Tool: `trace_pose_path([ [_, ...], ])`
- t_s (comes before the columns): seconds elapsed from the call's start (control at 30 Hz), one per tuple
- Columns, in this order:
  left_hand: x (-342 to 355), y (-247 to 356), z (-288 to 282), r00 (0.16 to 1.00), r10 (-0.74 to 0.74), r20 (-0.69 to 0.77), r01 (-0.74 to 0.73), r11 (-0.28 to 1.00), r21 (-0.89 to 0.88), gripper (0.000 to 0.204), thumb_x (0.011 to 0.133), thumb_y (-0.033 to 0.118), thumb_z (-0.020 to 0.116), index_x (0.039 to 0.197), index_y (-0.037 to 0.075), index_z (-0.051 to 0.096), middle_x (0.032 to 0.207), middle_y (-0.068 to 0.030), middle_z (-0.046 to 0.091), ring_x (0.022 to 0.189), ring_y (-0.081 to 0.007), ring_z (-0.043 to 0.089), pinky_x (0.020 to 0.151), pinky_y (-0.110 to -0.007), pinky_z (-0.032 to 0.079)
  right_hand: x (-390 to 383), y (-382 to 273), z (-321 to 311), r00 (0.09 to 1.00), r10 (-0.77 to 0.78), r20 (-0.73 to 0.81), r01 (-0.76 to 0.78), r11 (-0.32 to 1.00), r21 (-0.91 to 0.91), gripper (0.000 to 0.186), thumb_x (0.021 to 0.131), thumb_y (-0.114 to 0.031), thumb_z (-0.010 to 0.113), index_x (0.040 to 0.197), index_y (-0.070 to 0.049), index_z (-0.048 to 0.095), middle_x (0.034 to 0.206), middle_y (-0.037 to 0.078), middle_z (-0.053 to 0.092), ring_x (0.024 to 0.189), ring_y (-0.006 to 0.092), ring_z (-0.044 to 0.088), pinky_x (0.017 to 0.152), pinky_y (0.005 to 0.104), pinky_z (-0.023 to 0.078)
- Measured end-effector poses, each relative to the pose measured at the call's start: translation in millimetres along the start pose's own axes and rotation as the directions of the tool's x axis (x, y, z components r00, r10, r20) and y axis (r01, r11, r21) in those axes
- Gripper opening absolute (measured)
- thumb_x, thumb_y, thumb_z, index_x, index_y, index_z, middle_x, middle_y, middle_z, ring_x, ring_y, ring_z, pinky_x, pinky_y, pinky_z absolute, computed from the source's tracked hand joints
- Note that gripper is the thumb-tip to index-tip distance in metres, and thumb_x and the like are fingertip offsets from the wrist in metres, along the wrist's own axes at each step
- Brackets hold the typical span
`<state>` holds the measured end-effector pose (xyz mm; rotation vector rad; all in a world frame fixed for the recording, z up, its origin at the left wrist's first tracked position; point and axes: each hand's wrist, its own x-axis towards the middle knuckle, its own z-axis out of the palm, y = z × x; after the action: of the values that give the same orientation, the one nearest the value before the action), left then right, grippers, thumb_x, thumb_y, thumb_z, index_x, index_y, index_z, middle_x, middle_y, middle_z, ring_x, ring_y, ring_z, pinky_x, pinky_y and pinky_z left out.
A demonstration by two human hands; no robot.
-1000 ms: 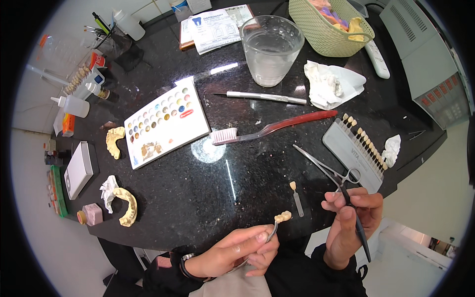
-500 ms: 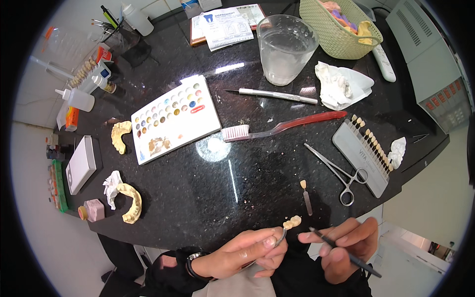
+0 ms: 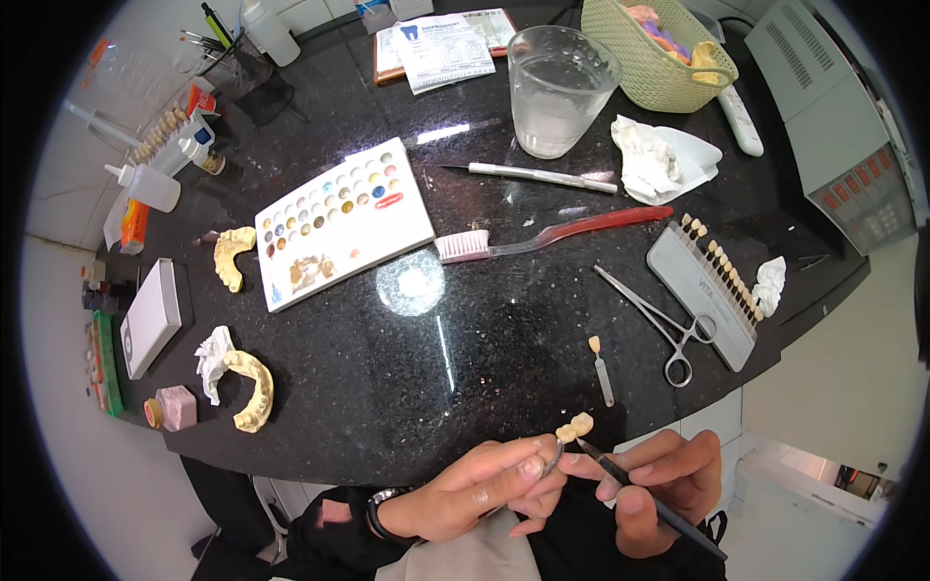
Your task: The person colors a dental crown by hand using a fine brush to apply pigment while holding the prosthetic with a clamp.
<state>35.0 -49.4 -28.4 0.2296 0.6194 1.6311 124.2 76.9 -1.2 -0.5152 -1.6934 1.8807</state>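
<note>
My left hand (image 3: 484, 492) is closed round a slim curved metal tool (image 3: 555, 459), most of it hidden by the fingers. At its tip sits a small dental bridge (image 3: 575, 427) of tooth-coloured crowns. In my right hand (image 3: 668, 479) a dark fine-tipped brush (image 3: 684, 525) is gripped like a pen. Its point is at the underside of the bridge; whether it touches cannot be made out. Just beyond the bridge lies a single shade tab (image 3: 602, 372) on a metal stem. Farther right are scissor-handled forceps (image 3: 662, 325) and a grey shade guide (image 3: 705, 295) with a row of tooth samples.
A white paint palette (image 3: 339, 228), a red-handled toothbrush (image 3: 552, 232), a craft knife (image 3: 542, 178) and a glass of water (image 3: 562, 92) cover the middle and back. Plaster dental casts (image 3: 254, 392) stand left. At the back right are crumpled tissue (image 3: 659, 160) and a green basket (image 3: 654, 68).
My right hand has moved left and brought the brush tip from a short gap away right up to the bridge. My left hand stays nearly in place; the whole view has shifted slightly.
</note>
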Motion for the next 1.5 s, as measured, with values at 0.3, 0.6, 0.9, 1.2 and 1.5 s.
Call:
trace_pose_path([
  [0.3, 0.4, 1.9, -1.0, 1.000, -0.012, 0.025, 0.012, 1.000, 0.003, 0.032, 0.093, 0.029, 0.028, 0.095, -0.001, 0.040, 0.066, -0.0009, 0.030, 0.058, -0.0097, 0.030, 0.049, -0.024, 0.035, -3.2, -5.4, -4.6, 0.997, 0.066, 0.032, -0.065, 0.998, -0.022, 0.034, 0.075, -0.022, 0.062, 0.079, -0.001, 0.036, 0.060, 0.012, 0.049, 0.047, 0.0134, 0.053, 0.056, 0.0311, 0.053],
  [0.6, 0.2, 3.1, 12.3, 0.991, 0.082, -0.105, -0.073, 0.993, 0.089, 0.025, 0.092, 0.020, 0.031, 0.084, -0.002, 0.039, 0.071, -0.0056, 0.036, 0.058, -0.0098, 0.038, 0.053, -0.028, 0.048, -0.3, -5.0, 10.1, 0.991, -0.077, -0.112, 0.063, 0.990, -0.126, 0.036, 0.074, -0.025, 0.063, 0.077, -0.002, 0.036, 0.062, 0.014, 0.051, 0.046, 0.0115, 0.050, 0.049, 0.0256, 0.051],
  [0.9, -3.1, 0.5, 13.0, 0.978, 0.166, -0.125, -0.146, 0.976, 0.159, 0.029, 0.092, 0.017, 0.030, 0.103, -0.007, 0.042, 0.073, -0.0056, 0.037, 0.058, -0.0094, 0.039, 0.054, -0.029, 0.052, -1.1, -4.5, 7.9, 0.997, -0.068, -0.039, 0.060, 0.984, -0.167, 0.033, 0.074, -0.021, 0.063, 0.078, -0.001, 0.037, 0.062, 0.016, 0.052, 0.048, 0.0134, 0.053, 0.051, 0.0240, 0.049],
  [1.2, -1.6, 1.7, 12.4, 0.976, 0.167, -0.141, -0.139, 0.972, 0.190, 0.027, 0.092, 0.019, 0.031, 0.093, -0.005, 0.043, 0.069, -0.0055, 0.039, 0.058, -0.0088, 0.039, 0.058, -0.031, 0.052, -1.8, -2.1, 6.2, 0.996, -0.088, 0.014, 0.089, 0.987, -0.133, 0.032, 0.074, -0.020, 0.063, 0.077, -0.001, 0.038, 0.065, 0.018, 0.054, 0.049, 0.0152, 0.054, 0.048, 0.0220, 0.047],
  [1.5, -0.3, 2.7, 17.0, 0.966, 0.173, -0.192, -0.127, 0.965, 0.230, 0.024, 0.091, 0.019, 0.032, 0.086, -0.002, 0.041, 0.068, -0.0055, 0.039, 0.059, -0.0084, 0.039, 0.062, -0.032, 0.052, -1.4, -1.9, 4.8, 0.997, -0.081, -0.005, 0.078, 0.977, -0.200, 0.031, 0.074, -0.019, 0.063, 0.078, 0.001, 0.039, 0.066, 0.019, 0.054, 0.051, 0.0171, 0.056, 0.047, 0.0219, 0.047],
])
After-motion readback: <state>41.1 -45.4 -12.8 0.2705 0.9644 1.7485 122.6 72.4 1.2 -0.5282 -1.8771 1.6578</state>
